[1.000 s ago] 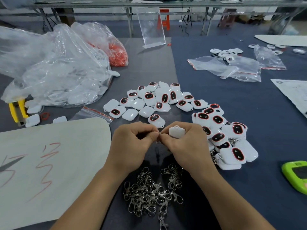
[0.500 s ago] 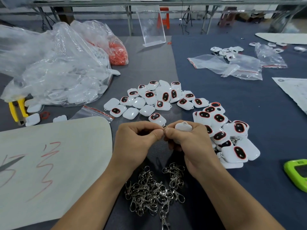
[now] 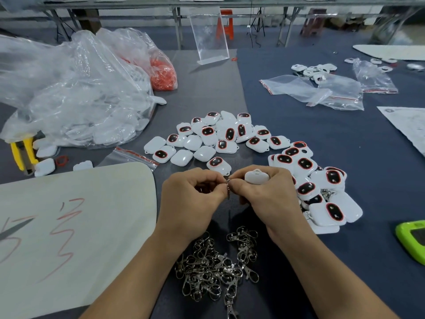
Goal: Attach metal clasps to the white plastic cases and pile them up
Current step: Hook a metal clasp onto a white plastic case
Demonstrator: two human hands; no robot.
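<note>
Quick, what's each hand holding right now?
Left hand: closed, pinching the metal clasp.
Right hand: closed, holding a white case and pinching the same clasp.

Even, soft overhead light with faint shadows (edges bowed by the wide lens), far background slightly blurred.

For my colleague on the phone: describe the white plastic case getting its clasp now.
Find the heap of silver metal clasps nearest the camera. Just beyond it, the right hand grips one white plastic case, the only one held aloft.
</note>
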